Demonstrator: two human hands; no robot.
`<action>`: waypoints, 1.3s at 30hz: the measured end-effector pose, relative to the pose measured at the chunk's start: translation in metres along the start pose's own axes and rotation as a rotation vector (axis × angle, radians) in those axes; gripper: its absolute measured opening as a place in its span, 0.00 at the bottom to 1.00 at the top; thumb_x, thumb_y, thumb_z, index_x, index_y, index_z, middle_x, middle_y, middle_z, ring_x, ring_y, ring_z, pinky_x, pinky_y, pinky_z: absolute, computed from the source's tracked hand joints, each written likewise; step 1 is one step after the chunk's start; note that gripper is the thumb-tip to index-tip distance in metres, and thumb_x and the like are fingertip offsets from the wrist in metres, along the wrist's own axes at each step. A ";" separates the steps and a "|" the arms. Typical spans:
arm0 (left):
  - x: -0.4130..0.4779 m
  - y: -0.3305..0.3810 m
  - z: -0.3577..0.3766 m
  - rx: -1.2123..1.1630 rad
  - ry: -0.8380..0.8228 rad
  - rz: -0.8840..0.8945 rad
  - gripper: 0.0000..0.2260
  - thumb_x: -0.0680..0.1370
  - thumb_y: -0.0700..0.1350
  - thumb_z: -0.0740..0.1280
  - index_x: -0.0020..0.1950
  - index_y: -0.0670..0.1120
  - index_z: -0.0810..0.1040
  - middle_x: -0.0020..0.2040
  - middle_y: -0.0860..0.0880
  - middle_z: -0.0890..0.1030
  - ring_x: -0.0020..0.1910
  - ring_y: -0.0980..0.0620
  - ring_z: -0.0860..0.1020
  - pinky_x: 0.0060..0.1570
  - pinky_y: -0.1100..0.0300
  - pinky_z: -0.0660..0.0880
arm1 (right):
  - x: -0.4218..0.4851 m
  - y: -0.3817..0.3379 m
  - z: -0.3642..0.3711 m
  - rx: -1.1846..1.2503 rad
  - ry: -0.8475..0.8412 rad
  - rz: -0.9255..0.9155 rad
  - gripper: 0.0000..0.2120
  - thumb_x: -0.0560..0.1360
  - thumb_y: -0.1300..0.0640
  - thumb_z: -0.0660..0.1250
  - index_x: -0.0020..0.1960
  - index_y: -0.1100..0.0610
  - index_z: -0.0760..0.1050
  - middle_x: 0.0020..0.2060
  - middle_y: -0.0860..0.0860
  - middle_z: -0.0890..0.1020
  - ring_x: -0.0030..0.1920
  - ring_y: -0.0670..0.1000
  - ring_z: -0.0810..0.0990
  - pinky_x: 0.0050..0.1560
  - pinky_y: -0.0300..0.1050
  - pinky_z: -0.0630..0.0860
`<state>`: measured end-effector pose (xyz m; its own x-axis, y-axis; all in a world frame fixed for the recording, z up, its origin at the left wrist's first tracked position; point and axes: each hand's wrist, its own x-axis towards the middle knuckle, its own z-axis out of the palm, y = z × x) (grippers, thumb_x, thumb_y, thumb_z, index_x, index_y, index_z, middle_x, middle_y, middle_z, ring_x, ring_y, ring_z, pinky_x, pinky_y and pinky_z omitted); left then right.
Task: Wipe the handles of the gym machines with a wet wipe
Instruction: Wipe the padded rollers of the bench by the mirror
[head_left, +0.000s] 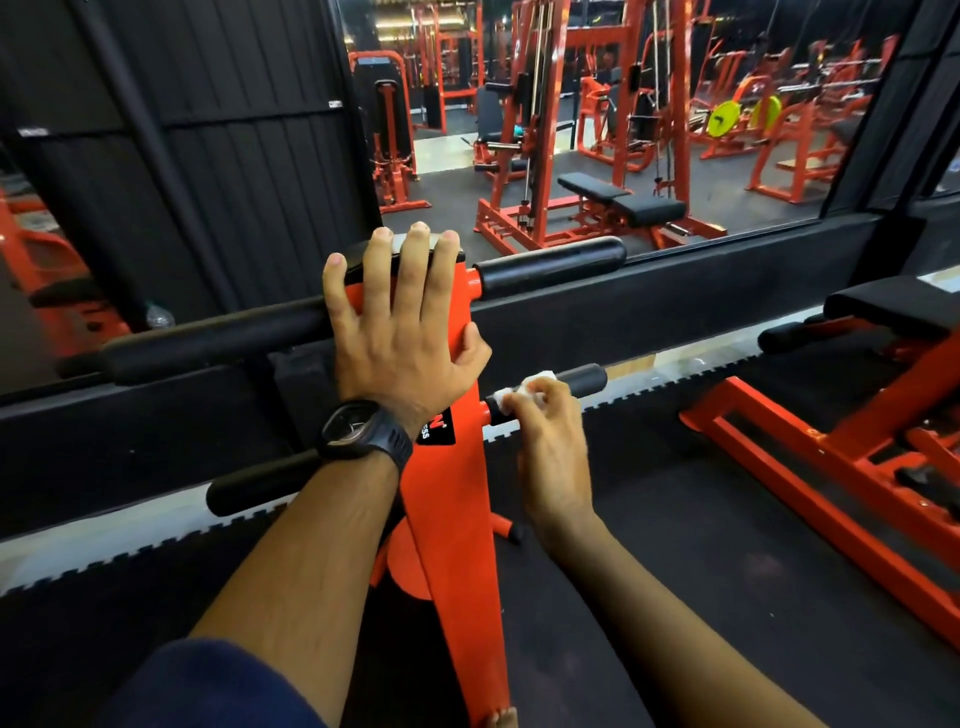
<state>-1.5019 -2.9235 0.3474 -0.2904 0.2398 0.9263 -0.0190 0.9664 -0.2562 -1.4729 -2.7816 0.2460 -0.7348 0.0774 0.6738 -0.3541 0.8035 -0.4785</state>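
- The short black foam handle (587, 379) pokes sideways, right from the orange metal post (452, 493).
- Our right hand (550, 441) curls round it with the small white wet wipe (537, 376).
- Our left hand (400, 332) lies flat on the post.

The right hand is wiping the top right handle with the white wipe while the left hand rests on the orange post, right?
No: the head view shows the right hand holding the white wipe on the lower right handle. The rest is correct.

Left hand (400, 332) flat, fingers straight, spread. Right hand (550, 441) lower, fingers curled, pinching crumpled white wet wipe (525, 387).
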 end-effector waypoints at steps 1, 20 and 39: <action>0.000 0.000 0.000 0.000 0.001 0.001 0.31 0.73 0.56 0.61 0.75 0.47 0.68 0.71 0.46 0.73 0.72 0.43 0.66 0.72 0.37 0.57 | -0.002 -0.003 -0.003 0.008 -0.030 -0.115 0.03 0.78 0.51 0.64 0.47 0.50 0.73 0.49 0.44 0.73 0.50 0.45 0.71 0.44 0.47 0.71; -0.001 0.000 0.000 -0.038 -0.007 -0.004 0.32 0.72 0.55 0.61 0.75 0.46 0.67 0.72 0.46 0.72 0.72 0.43 0.65 0.72 0.36 0.58 | 0.014 0.032 0.005 -0.199 -0.052 -0.305 0.14 0.75 0.64 0.60 0.56 0.63 0.80 0.57 0.56 0.81 0.60 0.55 0.77 0.60 0.51 0.78; 0.000 0.000 -0.002 -0.036 -0.015 -0.004 0.31 0.72 0.55 0.61 0.75 0.46 0.67 0.72 0.46 0.72 0.72 0.42 0.67 0.72 0.36 0.58 | 0.057 0.018 0.002 -0.222 -0.442 -0.368 0.13 0.69 0.69 0.68 0.49 0.56 0.82 0.46 0.52 0.82 0.49 0.56 0.79 0.48 0.50 0.76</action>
<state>-1.5001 -2.9237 0.3477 -0.3052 0.2344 0.9230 0.0138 0.9702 -0.2419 -1.5226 -2.7640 0.2750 -0.7745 -0.4416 0.4529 -0.5358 0.8386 -0.0985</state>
